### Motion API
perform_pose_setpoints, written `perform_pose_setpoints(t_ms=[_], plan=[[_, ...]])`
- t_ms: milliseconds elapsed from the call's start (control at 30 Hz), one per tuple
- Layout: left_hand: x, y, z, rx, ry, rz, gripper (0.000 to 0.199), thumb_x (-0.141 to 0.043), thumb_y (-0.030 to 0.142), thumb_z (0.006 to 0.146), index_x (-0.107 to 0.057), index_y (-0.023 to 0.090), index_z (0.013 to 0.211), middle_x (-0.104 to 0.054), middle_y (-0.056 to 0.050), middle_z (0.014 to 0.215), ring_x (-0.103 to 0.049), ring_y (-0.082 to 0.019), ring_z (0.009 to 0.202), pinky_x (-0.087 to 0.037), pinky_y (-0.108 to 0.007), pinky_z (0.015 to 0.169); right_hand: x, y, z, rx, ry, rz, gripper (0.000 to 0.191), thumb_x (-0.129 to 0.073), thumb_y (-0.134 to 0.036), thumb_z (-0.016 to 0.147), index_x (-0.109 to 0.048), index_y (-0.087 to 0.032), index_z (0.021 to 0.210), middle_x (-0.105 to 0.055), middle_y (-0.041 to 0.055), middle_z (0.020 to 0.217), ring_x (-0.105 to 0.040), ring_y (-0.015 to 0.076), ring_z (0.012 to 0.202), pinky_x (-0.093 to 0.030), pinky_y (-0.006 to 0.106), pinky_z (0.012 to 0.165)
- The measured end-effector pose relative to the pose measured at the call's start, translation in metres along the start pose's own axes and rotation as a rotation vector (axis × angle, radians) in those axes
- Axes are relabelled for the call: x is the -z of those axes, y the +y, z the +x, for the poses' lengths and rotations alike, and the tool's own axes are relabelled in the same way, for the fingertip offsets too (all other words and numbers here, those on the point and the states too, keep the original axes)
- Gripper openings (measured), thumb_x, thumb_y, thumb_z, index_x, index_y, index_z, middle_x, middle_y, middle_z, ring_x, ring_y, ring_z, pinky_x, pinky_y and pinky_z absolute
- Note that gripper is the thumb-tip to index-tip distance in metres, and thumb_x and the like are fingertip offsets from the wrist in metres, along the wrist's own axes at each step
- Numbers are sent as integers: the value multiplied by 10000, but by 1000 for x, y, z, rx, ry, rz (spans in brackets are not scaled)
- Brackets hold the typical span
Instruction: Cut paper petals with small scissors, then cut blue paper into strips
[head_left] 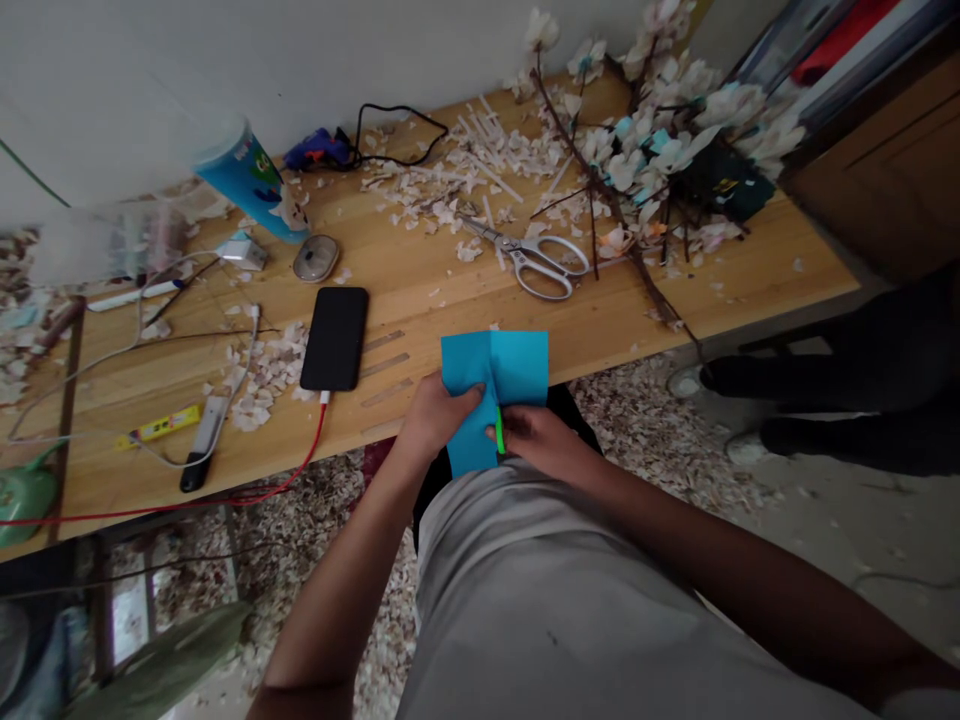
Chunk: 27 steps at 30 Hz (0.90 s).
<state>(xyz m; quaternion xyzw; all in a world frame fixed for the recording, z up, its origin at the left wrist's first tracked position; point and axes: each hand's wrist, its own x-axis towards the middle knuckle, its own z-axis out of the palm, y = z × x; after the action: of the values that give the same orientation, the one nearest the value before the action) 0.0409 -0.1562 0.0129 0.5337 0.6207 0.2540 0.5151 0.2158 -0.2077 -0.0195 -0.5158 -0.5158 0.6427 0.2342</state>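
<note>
A sheet of blue paper is held over my lap, at the table's front edge. My left hand grips its left side, thumb on top. In my right hand are small scissors with a bright green handle. Their blades point away from me, at a slit or fold line running up the middle of the paper. The right fingers partly hide the scissors, and the paper's lower part meets my shirt.
On the wooden table lie large silver scissors, a black phone on a red cable, a blue cup, a glue gun and a yellow cutter. Flowering branches stand right. Scraps cover the floor; a person's legs are at right.
</note>
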Motion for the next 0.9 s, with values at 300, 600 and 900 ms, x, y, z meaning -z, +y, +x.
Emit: perform_pose_setpoints(t_ms=[300, 600, 900], plan=[[18, 16, 17, -38, -20, 51, 326, -615, 486, 762, -660, 165, 721, -684, -38, 688, -591, -187, 616, -442, -267, 541, 1, -10, 5, -25, -33, -30, 366, -661, -516, 776, -637, -152, 751, -650, 34, 719, -577, 170, 673, -424, 266, 605], [6, 13, 9, -38, 136, -7, 251, -709, 396, 691, -629, 158, 675, -651, -20, 649, -562, -153, 572, -435, -253, 527, -9, -18, -4, -6, 20, 38, 316, -654, -477, 794, -630, -163, 771, -672, 36, 777, -602, 193, 769, -455, 277, 680], [1, 10, -13, -143, 263, -36, 267, -689, 394, 743, -593, 160, 658, -595, 18, 596, -508, -116, 524, -400, -227, 506, -14, -23, -12, -12, -28, 121, 318, -658, -497, 797, -627, -182, 772, -657, 22, 733, -606, 177, 703, -474, 282, 648]])
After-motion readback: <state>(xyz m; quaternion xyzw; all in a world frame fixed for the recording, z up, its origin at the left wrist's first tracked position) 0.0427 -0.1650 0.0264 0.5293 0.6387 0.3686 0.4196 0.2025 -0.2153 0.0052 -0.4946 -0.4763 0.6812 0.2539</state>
